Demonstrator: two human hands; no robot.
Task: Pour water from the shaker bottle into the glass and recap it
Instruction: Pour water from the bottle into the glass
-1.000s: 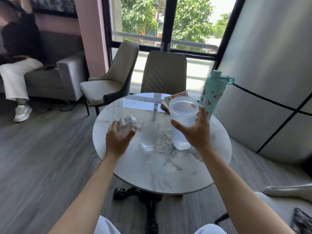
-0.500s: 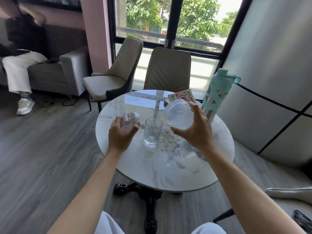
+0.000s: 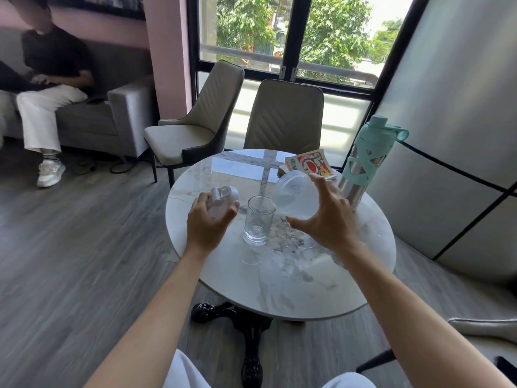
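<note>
Now my left hand (image 3: pixel 208 224), at about nine o'clock of the glass (image 3: pixel 258 219), is closed around the white cap (image 3: pixel 222 199), held off the bench (image 3: pixel 279 275) and just beside the glass. The glass stands upright near the middle of the bench, clear and nearly empty, with a thin stream seeming to enter it. At two o'clock of it my right hand (image 3: pixel 326 217) grips the shaker bottle (image 3: pixel 295 196), tipped hard over with its mouth just above the rim. The bottle is cloudy, see-through plastic with water pooled at its lower side. To pour well, I think I should keep the mouth over the rim, tilt slowly so the wide opening does not gush, and keep the cap ready for screwing back on.
</note>
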